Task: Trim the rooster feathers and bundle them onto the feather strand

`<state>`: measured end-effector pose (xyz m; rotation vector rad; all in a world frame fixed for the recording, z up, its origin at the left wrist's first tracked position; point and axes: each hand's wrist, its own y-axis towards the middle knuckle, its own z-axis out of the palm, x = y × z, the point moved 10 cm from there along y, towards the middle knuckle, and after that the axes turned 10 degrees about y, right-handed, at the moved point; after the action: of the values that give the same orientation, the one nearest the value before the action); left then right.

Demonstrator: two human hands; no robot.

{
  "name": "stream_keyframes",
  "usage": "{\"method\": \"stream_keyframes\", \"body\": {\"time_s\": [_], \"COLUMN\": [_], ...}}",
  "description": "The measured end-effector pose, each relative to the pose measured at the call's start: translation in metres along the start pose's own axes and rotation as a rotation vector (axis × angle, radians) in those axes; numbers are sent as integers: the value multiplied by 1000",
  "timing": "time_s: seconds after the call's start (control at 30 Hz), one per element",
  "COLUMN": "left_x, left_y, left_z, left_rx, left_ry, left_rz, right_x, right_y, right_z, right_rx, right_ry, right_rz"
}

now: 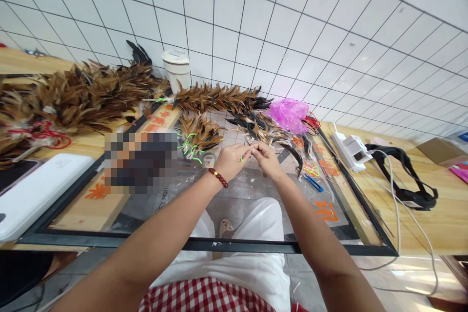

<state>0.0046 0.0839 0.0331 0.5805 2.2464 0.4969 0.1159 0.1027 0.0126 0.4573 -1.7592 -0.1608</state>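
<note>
Above the glass panel, my left hand (233, 160) and my right hand (265, 158) meet fingertip to fingertip, both closed in a pinch. A small, thin dark thing shows at the fingertips, too small to name. A bit of yellow-green string (242, 159) shows at my left fingers. Just beyond the hands lie loose black and brown feathers (252, 126). To their left is a bunch of brown feathers (203, 132) with green string ties (189, 147). Behind it stretches a long strip of brown feathers (215, 98).
A black frame (252, 245) edges the glass. Large feather bundles (84, 92) and a white power bank (47, 195) lie left. A white lidded cup (177, 69) stands by the wall. Right are a pink plastic bag (288, 114), blue cutter (313, 183), power strip (347, 148) and black strap (405, 175).
</note>
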Motion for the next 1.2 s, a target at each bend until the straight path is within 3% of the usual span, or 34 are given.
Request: {"method": "stream_keyframes", "body": {"time_s": [0.27, 0.43, 0.6, 0.8, 1.07, 1.13, 1.2], "left_x": [4, 8, 2, 10, 26, 31, 41], "left_y": [2, 3, 3, 4, 0, 0, -3], "left_z": [-4, -11, -8, -3, -4, -2, 6], "left_rx": [-41, -92, -68, -30, 30, 19, 29], "left_ry": [39, 65, 123, 137, 210, 111, -133], "left_rz": [-26, -64, -19, -51, -243, -313, -437], "right_x": [-12, -11, -2, -4, -20, -15, -9], "right_y": [-4, -3, -3, -7, -11, -11, -9], "right_z": [-7, -9, -4, -16, -38, -44, -41], "right_rx": [-152, -167, -119, -212, -362, -401, -354], "right_ry": [341, 332, 227, 65, -39, -93, -147], "right_rz": [113, 127, 60, 54, 88, 44, -6]}}
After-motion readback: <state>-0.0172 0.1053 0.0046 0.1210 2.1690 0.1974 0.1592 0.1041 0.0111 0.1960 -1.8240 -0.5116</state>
